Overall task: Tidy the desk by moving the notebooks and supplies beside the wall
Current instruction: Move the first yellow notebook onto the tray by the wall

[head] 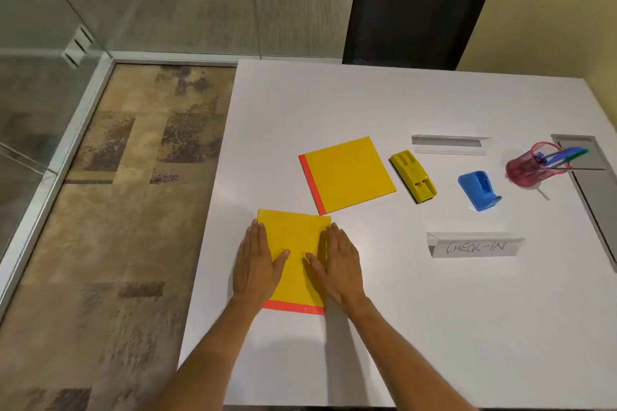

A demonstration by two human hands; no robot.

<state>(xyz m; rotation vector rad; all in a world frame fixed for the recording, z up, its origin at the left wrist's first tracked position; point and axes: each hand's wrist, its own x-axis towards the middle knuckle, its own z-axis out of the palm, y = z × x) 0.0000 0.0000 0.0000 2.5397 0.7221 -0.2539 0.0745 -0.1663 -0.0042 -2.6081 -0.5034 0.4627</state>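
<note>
Beside the pen cup (527,167), the grey cable tray (597,197) is cut by the right edge; the chair (417,7) above is cropped at the top.

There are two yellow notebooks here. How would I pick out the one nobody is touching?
On the white desk, look past the two hands toward the black chair. The free notebook lies tilted beside the yellow stapler, its red spine on the left, not the near edge.

Across my white desk (384,103) stands a black mesh chair (419,7), pushed close to the far edge. Left of the desk lies mottled brown carpet (110,210), bounded by a glass partition (133,0) in a pale metal frame. A cream wall (561,3) rises at right.
</note>
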